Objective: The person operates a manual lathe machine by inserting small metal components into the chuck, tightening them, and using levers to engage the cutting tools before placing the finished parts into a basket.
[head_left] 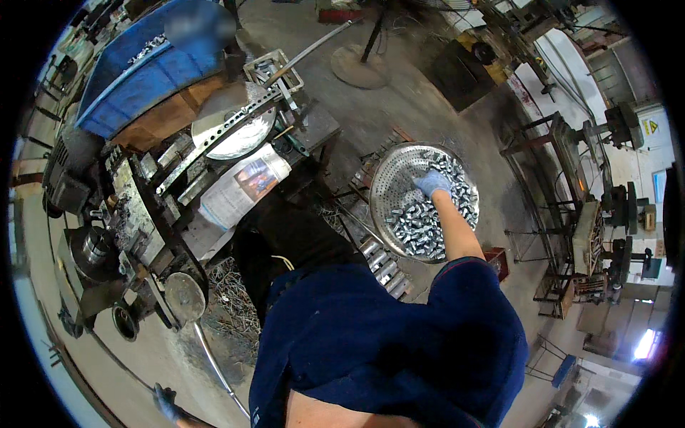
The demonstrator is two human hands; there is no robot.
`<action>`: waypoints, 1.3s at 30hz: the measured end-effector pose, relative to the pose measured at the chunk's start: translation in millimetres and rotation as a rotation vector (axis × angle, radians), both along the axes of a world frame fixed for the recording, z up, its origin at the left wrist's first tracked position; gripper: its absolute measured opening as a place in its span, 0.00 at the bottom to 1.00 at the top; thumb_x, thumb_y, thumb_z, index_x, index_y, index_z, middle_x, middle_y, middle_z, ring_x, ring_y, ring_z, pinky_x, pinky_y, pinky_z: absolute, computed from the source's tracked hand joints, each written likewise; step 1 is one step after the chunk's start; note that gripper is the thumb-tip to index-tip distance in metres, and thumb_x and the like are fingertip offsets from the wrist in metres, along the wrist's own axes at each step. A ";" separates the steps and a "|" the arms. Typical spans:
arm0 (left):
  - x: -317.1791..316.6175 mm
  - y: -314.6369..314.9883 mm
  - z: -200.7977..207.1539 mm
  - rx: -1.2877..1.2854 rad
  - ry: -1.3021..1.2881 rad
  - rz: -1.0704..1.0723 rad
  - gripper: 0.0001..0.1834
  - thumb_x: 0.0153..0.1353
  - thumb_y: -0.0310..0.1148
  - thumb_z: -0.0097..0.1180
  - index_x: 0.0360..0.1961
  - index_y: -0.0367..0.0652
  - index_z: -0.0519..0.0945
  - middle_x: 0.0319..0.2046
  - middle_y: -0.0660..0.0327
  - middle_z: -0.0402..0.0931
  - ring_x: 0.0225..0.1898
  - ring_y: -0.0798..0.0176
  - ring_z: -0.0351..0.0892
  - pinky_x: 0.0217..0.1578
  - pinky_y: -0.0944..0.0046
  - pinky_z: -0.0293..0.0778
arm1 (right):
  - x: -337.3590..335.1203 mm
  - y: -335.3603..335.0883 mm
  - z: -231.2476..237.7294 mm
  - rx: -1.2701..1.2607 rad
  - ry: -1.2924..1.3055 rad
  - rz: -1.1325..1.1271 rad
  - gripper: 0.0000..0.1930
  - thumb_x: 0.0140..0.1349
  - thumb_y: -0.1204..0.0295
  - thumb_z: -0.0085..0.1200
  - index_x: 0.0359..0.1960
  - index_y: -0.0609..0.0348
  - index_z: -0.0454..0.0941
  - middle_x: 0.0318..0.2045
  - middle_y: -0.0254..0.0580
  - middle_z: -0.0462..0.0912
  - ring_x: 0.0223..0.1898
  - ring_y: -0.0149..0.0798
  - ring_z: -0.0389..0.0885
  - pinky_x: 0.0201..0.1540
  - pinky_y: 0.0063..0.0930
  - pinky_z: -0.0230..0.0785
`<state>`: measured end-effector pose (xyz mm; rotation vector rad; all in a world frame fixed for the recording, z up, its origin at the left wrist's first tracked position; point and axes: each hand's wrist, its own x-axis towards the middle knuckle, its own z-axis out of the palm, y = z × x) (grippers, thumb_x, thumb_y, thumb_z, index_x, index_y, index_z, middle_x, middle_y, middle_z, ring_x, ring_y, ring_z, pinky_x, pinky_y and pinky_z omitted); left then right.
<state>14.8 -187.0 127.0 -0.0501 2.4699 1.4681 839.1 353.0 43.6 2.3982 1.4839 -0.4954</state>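
My right hand [433, 184], in a pale blue-grey glove, reaches down into a round perforated metal basin [390, 177]. It is at the edge of a heap of small shiny metal pieces [419, 227]; its fingers are stretched toward the bare, holed side, and I see no piece held in them. Out at the lower left, my left hand [165, 403] wears a darker-looking glove. Its fingers are apart with nothing visible in them, near the end of a thin dark rod [121, 362]. A shiny metal bar [214, 362] slopes down to its right.
Left of me stands a greasy workbench with a round metal plate [239, 135], a printed sack [245, 185] and a blue bin [146, 89]. A heap of wiry scrap [234, 299] lies below. Metal cylinders [385, 267] sit beside the basin; machines line the right side.
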 end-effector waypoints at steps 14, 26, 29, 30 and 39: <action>198.7 288.2 171.6 0.127 0.325 -0.778 0.18 0.60 0.34 0.53 0.50 0.36 0.76 0.44 0.57 0.78 0.45 0.65 0.74 0.48 0.65 0.68 | -308.4 -13.7 176.4 0.889 1.039 1.138 0.08 0.46 0.69 0.64 0.28 0.55 0.81 0.42 0.50 0.79 0.43 0.47 0.78 0.45 0.34 0.71; 235.0 335.4 141.4 0.721 -0.118 -1.053 0.30 0.59 0.39 0.55 0.59 0.33 0.65 0.52 0.54 0.71 0.52 0.65 0.70 0.54 0.63 0.66 | -452.1 -82.4 260.2 0.654 1.070 1.863 0.12 0.44 0.60 0.62 0.27 0.53 0.81 0.41 0.52 0.76 0.45 0.53 0.73 0.51 0.43 0.65; 224.5 325.9 150.2 0.789 -0.213 -0.964 0.32 0.57 0.42 0.54 0.59 0.33 0.65 0.51 0.54 0.72 0.51 0.63 0.71 0.53 0.64 0.67 | -466.9 -84.1 265.3 0.664 1.242 1.841 0.12 0.43 0.63 0.62 0.27 0.54 0.80 0.42 0.52 0.76 0.43 0.54 0.75 0.48 0.42 0.68; 221.6 324.0 149.2 0.833 -0.229 -0.962 0.32 0.58 0.42 0.53 0.59 0.33 0.65 0.51 0.54 0.71 0.51 0.63 0.71 0.53 0.64 0.67 | -471.1 -86.0 263.1 0.588 1.303 1.794 0.11 0.43 0.63 0.63 0.27 0.55 0.81 0.42 0.52 0.76 0.42 0.54 0.76 0.47 0.41 0.68; 189.5 314.8 120.7 1.082 -0.356 -0.896 0.34 0.56 0.44 0.53 0.59 0.31 0.64 0.52 0.51 0.70 0.54 0.57 0.70 0.57 0.61 0.63 | -513.0 -90.2 262.1 0.190 1.413 1.725 0.09 0.45 0.70 0.62 0.30 0.56 0.83 0.41 0.49 0.78 0.42 0.48 0.78 0.45 0.35 0.70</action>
